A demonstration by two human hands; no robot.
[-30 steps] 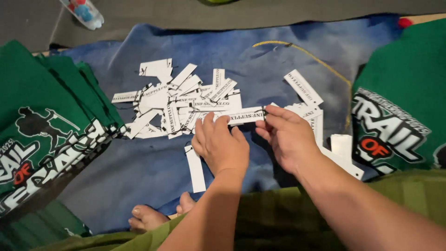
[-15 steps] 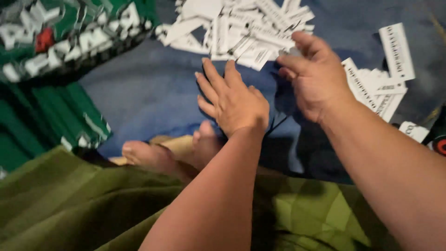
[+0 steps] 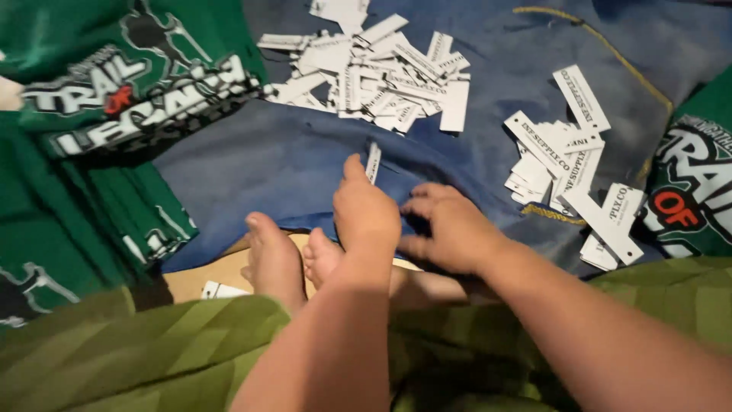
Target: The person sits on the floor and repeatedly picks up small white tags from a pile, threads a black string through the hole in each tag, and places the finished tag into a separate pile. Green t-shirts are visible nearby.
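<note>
Head view: since a second ago the tag held between both hands is gone. The left hand (image 3: 366, 210) and right hand (image 3: 450, 225) now rest half-curled, empty, on the blue cloth (image 3: 282, 164). One paper tag (image 3: 373, 162) lies at 12 o'clock, touching the left fingertips; the tag pile (image 3: 374, 72) is farther up.
</note>
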